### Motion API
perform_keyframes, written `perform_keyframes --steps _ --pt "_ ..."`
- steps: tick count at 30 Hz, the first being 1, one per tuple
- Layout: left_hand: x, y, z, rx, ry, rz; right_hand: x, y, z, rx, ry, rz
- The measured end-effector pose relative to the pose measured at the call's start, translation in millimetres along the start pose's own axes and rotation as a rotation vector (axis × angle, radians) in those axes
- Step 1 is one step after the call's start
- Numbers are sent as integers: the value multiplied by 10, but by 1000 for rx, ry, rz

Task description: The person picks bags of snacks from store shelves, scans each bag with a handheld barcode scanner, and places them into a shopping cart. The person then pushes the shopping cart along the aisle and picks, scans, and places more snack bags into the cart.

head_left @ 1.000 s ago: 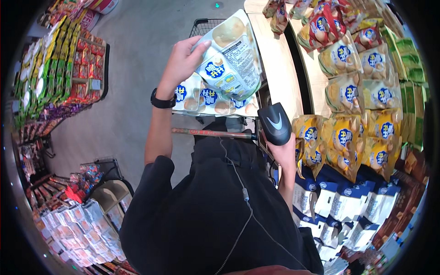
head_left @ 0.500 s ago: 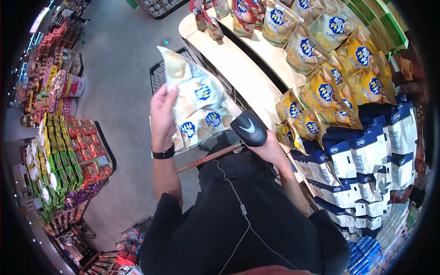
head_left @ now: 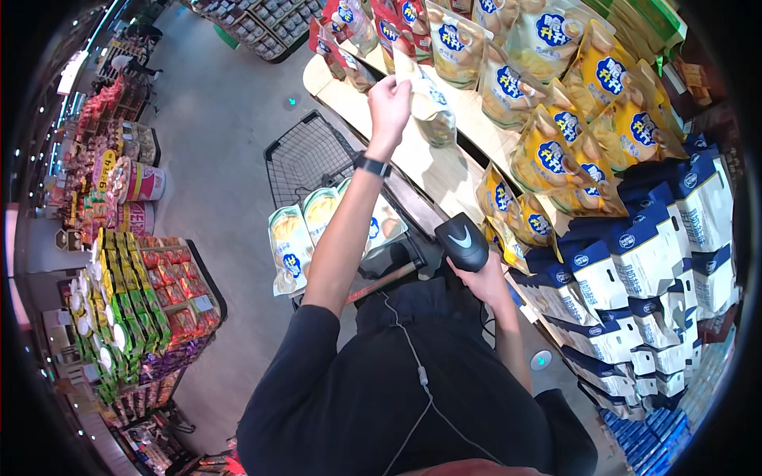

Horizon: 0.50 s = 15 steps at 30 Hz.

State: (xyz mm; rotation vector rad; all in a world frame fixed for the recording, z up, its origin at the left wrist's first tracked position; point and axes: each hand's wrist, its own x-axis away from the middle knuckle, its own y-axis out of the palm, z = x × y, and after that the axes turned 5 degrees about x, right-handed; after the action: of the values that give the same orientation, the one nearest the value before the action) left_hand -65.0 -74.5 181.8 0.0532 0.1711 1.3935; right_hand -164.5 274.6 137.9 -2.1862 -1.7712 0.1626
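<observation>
My left hand [head_left: 389, 113] is closed on the upper edge of a pale snack bag [head_left: 436, 119] with a blue emblem. The bag hangs upright over the light wooden shelf [head_left: 349, 94], close to similar pale bags standing on it; whether its base touches the wood I cannot tell. Near my waist my right hand [head_left: 482, 279] grips a black handheld barcode scanner [head_left: 462, 242]. Below my left forearm, pale snack bags [head_left: 290, 251] lie side by side at the near end of a shopping cart [head_left: 304, 163].
Yellow snack bags [head_left: 553, 155] stand on the shelf's right part, with red bags [head_left: 391, 44] at its far end. White and navy packages [head_left: 647, 258] are stacked at the right. A display of packets [head_left: 171, 289] stands at the left, across the grey floor [head_left: 230, 214].
My left hand has carried the snack bag from above the cart to the far right, over the shelf. More bags in the cart now show. The scanner has shifted slightly right and down.
</observation>
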Motion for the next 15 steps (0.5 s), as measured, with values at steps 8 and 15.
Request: perform_keyframes --steps 8,15 --pt "-801 784 -232 -422 152 114 24 -254 123 -88 102 46" --pt "-1286 1111 -675 -591 134 144 -57 -481 200 -134 244 48"
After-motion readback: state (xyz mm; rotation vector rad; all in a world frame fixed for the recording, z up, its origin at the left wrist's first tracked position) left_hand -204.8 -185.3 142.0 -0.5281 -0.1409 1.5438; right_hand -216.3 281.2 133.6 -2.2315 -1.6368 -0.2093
